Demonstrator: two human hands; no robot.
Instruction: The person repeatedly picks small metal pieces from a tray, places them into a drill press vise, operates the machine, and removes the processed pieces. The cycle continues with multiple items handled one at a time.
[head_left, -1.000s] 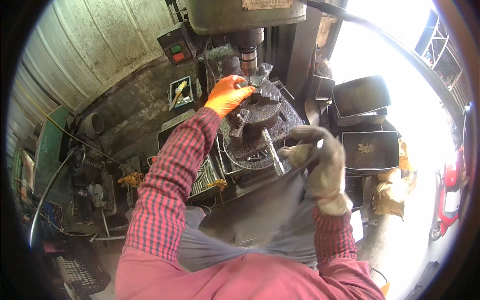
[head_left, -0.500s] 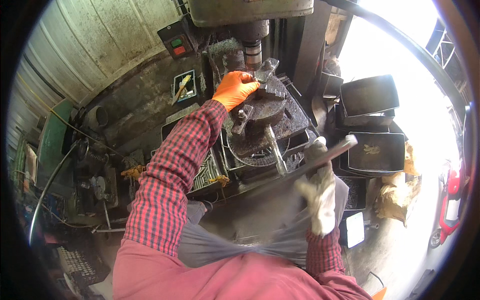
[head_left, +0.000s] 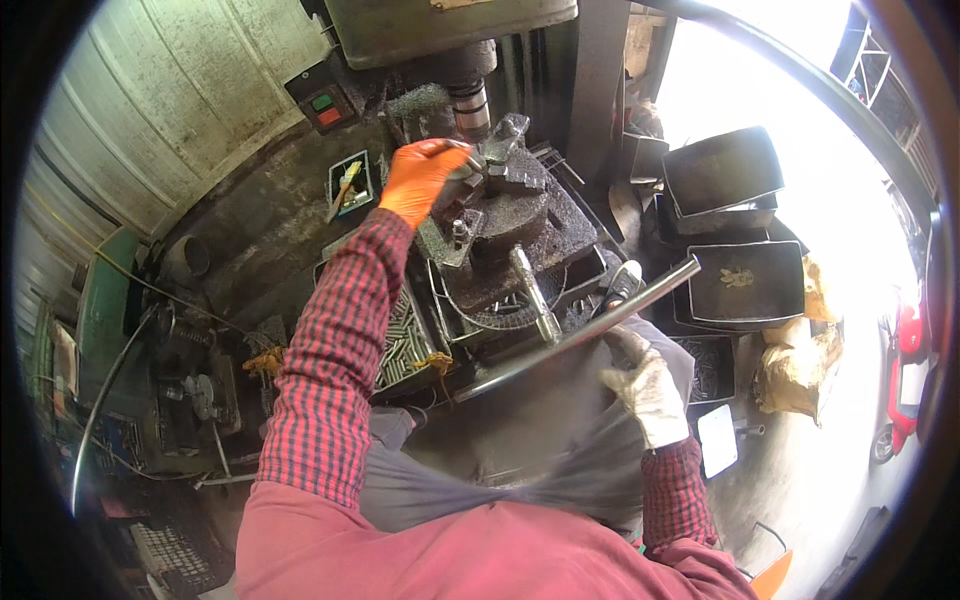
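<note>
My left hand (head_left: 418,180), in an orange glove, is above the left side of a machine vise (head_left: 515,215) under a drill press spindle (head_left: 469,108). Its thumb and fingers pinch a short metal rod (head_left: 474,160), partly hidden by the glove. A long, shiny steel bar (head_left: 580,335) crosses the front end of the vise's screw (head_left: 536,295), slanting up to the right. My right hand (head_left: 648,390), gloved in white, is just below the bar's right half with thumb and fingers apart. Whether its fingertips touch the bar is unclear.
A tray of short metal rods (head_left: 402,345) sits left of the vise. A small blue tray (head_left: 350,185) holds a brush. Dark bins (head_left: 745,285) are stacked at the right, near a crumpled sack (head_left: 800,370). A switch box (head_left: 322,105) hangs beside the drill press.
My left hand has drawn back leftward from the vise jaws, the short rod now showing in its fingers. My right hand has moved lower, away from the bar, which looks less blurred.
</note>
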